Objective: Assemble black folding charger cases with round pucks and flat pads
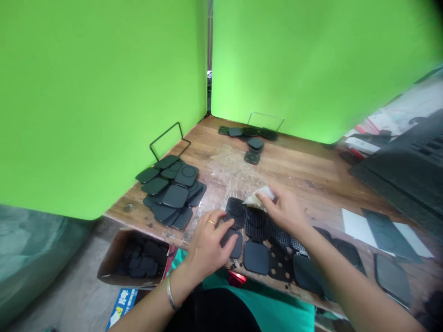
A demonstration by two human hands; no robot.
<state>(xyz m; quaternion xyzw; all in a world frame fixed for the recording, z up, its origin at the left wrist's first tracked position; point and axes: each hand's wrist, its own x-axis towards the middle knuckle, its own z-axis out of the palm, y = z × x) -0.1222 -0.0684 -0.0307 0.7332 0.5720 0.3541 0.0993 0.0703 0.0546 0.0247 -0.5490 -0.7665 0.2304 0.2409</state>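
Observation:
Several black hinged square pieces lie in a row along the near edge of the wooden table. My left hand [211,242] rests with its fingers spread on the leftmost piece [236,208], over its smooth lower half. Between the thumb and fingers of my right hand [282,207] is a small white nozzle-like thing [260,196], its tip pointing left, close to the top edge of that piece. Just right of it, another piece lies unfolded, with a textured upper half [256,223] and a smooth lower half [256,257].
A heap of black squares [175,197] lies at the left, near a wire stand [166,138]. More black pieces [256,144] are at the back. An open box [107,265] of black pieces stands below the table's left edge. Green panels [104,92] enclose the back.

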